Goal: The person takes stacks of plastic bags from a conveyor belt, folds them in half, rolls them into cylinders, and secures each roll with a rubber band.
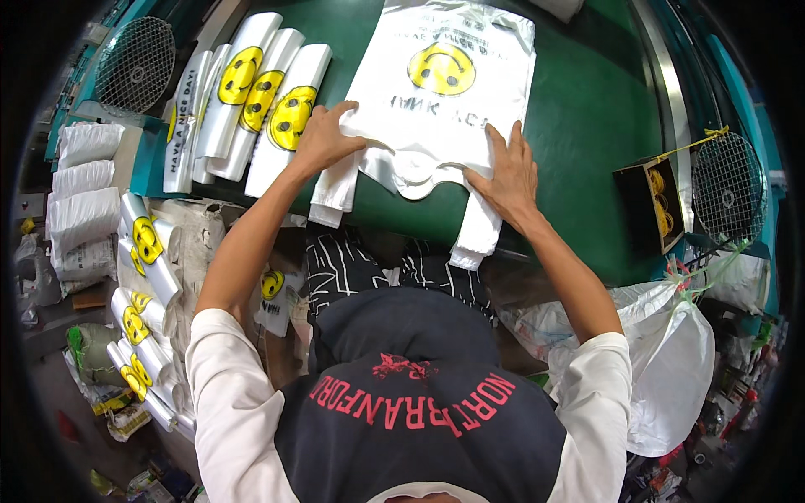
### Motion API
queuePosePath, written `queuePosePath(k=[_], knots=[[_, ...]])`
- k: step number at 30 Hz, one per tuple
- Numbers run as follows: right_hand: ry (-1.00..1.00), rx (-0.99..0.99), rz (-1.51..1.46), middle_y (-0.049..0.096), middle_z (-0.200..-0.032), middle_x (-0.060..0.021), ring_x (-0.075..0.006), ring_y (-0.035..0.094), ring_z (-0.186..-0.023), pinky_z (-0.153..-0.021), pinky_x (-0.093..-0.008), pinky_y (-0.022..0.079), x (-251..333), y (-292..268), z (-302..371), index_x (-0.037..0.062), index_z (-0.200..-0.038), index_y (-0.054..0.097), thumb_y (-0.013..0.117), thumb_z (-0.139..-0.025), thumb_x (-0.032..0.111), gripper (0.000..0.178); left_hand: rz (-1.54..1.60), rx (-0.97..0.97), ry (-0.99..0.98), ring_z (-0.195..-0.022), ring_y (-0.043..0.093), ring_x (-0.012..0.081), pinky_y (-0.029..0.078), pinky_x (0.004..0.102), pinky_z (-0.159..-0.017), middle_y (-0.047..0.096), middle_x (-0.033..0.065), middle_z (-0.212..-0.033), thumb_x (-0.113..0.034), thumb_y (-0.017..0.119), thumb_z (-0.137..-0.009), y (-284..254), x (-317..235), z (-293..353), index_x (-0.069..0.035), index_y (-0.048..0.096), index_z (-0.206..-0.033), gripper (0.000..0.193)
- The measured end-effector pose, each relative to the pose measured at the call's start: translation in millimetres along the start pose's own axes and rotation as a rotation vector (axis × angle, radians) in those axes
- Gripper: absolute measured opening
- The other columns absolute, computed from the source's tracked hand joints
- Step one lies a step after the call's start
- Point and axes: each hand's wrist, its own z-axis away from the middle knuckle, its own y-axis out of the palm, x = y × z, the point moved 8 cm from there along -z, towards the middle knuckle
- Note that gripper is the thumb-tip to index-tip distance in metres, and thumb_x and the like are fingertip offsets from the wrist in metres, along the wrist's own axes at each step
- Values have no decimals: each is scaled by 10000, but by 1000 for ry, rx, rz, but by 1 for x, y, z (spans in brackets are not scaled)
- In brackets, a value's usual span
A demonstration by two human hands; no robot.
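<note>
A flat white plastic T-shirt bag [386, 96], or a stack of them, lies on the green table with its two handles toward me. A yellow smiley face and dark print show upside down on it. At the bag's left edge is my left hand [327, 141], thumb and fingers spread apart, close to the left handle. My right hand [510, 178] rests on the right side where the other handle begins, its fingers stretched out over the plastic. Both handles hang past the table's near edge. Between them a rounded tab [417, 174] sticks out.
Folded smiley bag bundles [289, 117] lie at the table's left, and more bundles [138, 323] are piled lower left. An open box with yellow bands [661, 201] stands at the right. Fans flank the green table [587, 168]. A large clear sack [671, 360] sits lower right.
</note>
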Motion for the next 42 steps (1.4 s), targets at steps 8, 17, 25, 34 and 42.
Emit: queuePosePath(k=[8, 17, 25, 34, 42], knots=[[55, -74, -290, 580, -1220, -203, -363, 547, -1127, -916, -423, 461, -53, -16, -24, 82, -1121, 608, 679, -725, 273, 445, -181, -126, 211, -967, 585, 366, 499, 444, -833, 567, 217, -1006, -333, 675, -677, -36, -73, -4, -70, 716, -1004, 422], [103, 117, -471, 655, -1034, -167, -263, 641, -934, -804, -359, 493, -42, -92, -48, 6, -1150, 573, 682, -747, 329, 528, -22, -239, 365, -819, 613, 279, 500, 379, -768, 609, 140, -893, -284, 644, -740, -84, -87, 3, -62, 661, -1110, 431], [347, 8, -940, 604, -1102, -194, -195, 634, -867, -740, -284, 521, -70, -23, 73, -15, -1310, 415, 708, -809, 95, 591, 613, 503, -145, -770, 603, 127, 516, 282, -532, 619, 94, -987, -4, 654, -801, 41, -20, 108, 7, 456, -1317, 552], [356, 604, -1291, 654, -1038, -168, -188, 660, -895, -703, -279, 552, 9, -4, -6, -16, -1239, 513, 605, -901, 262, 447, 849, 671, 14, -1056, 539, 235, 366, 378, -998, 568, 130, -1223, -375, 465, -958, 73, -91, 1, -7, 464, -1333, 525], [-712, -10, 455, 536, -1299, -120, -289, 572, -1120, -897, -381, 485, 18, -17, 12, 66, -1340, 456, 613, -804, 140, 563, -249, 185, 839, -1407, 195, 346, 200, 505, -1123, 188, 163, -1532, -511, 620, -803, 73, -119, 36, -16, 257, -1444, 887]])
